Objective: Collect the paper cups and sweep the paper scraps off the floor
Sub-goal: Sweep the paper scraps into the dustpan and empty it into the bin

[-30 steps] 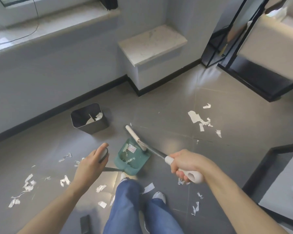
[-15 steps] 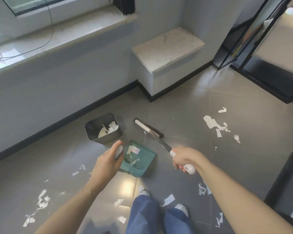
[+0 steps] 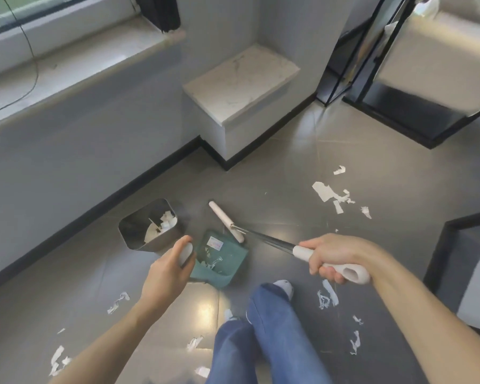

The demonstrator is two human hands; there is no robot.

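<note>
The left hand [image 3: 168,268] grips the white handle end of the green dustpan [image 3: 220,259], which sits on the floor [image 3: 275,167] with scraps inside — just beside the metal bin [image 3: 150,224]. The right hand [image 3: 334,254] is curled round the broom [image 3: 263,239] handle, its white head touching the pan's far edge. Paper scraps [image 3: 330,194] lie scattered — ahead to the right, near the feet, and to the left.
</note>
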